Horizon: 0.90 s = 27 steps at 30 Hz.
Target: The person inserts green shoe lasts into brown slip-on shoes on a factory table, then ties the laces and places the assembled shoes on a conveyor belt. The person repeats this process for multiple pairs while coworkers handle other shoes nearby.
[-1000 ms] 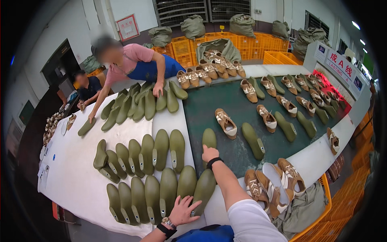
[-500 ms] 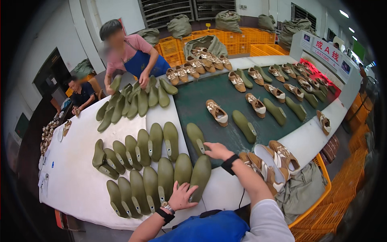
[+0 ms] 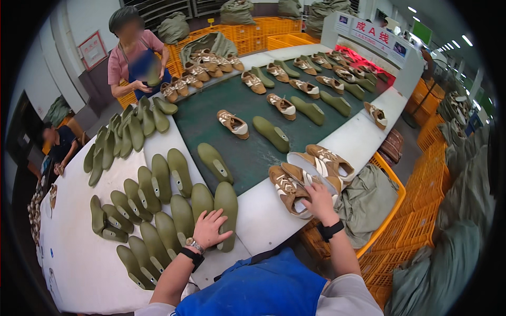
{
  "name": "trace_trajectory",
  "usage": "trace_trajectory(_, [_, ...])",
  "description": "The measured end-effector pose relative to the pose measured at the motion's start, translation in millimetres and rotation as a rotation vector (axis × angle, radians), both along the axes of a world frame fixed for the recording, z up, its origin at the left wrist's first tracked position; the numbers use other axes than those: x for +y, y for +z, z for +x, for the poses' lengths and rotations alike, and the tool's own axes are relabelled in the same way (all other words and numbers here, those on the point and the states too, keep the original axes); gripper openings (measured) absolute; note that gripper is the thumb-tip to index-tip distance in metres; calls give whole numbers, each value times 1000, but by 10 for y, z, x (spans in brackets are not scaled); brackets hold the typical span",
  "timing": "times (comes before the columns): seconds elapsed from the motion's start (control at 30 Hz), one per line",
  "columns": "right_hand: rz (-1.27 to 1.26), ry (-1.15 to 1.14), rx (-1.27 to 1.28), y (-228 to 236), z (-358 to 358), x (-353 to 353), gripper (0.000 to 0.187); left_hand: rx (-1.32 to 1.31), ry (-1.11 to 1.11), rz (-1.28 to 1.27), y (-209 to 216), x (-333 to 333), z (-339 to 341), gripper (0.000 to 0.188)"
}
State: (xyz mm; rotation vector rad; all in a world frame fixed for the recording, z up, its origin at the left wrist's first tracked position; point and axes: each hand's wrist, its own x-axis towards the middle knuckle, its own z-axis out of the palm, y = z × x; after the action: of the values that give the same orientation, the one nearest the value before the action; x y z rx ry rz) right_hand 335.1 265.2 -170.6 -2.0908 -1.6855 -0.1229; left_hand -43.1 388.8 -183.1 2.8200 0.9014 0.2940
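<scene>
My left hand (image 3: 210, 229) lies with fingers spread over the near end of the rightmost olive-green shoe last (image 3: 226, 213) in the front row. More green lasts stand in two rows to its left. My right hand (image 3: 319, 203) is at the heel of a brown-and-white sneaker (image 3: 289, 190), its fingers apart and touching it. Another sneaker (image 3: 330, 164) sits just beyond, with white sheets between the shoes. On the dark green conveyor belt (image 3: 182, 118), a single last (image 3: 215, 162) lies nearest me.
Sneakers and lasts alternate in rows along the belt. Across the table a co-worker (image 3: 138, 63) holds a last beside a cluster of green lasts (image 3: 126, 129). Orange crates (image 3: 416, 189) and grey-green cloth (image 3: 369, 203) stand to my right. A white sign panel (image 3: 369, 34) spans the belt's far end.
My right hand has left the last on the belt and moved right to the sneakers. My left hand stays on the lasts. The view has turned right; the co-worker has lifted a last.
</scene>
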Motion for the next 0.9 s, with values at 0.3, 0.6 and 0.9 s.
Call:
trace_trajectory(0.3, [-224,23,-22,-293,-422,-181,31,-114,-24,46,-71,-300,-102,43])
trace_trajectory(0.6, [-208,373,598,146,-1374,38,21,-421,112,-307,384,-454,293,54])
trace_trajectory(0.9, [-444,735,761,761,-1735,-138,20,-195,-15,-746,610,-484,37,78])
